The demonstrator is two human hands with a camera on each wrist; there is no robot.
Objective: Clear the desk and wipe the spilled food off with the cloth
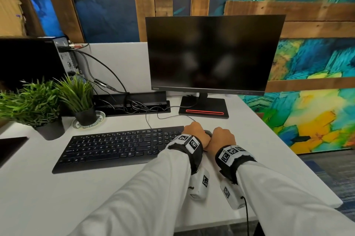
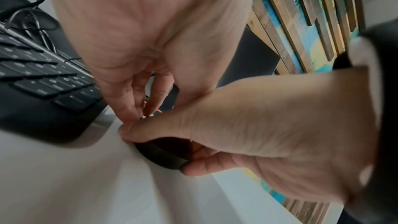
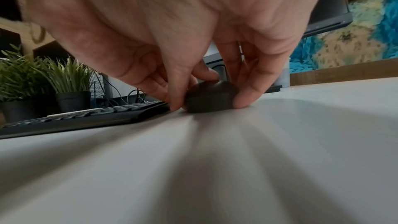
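A small black mouse (image 1: 208,133) lies on the white desk (image 1: 96,187), just right of the black keyboard (image 1: 119,145). My right hand (image 1: 223,137) grips the mouse (image 3: 206,96), thumb on its left side and fingers on its right and top. In the left wrist view the same mouse (image 2: 161,155) shows under the right thumb. My left hand (image 1: 196,133) hovers over the mouse's left side at the keyboard's end. Its fingers (image 2: 129,101) point down to the desk and meet the right thumb. What they hold, if anything, is hidden.
A dark monitor (image 1: 211,53) stands behind the hands on a base (image 1: 203,110) with a red strip. Two potted plants (image 1: 44,101) (image 1: 76,93) stand at the left, one on a saucer (image 1: 100,118). Cables fill a tray (image 1: 130,102). The desk's edge (image 1: 292,151) runs close on the right.
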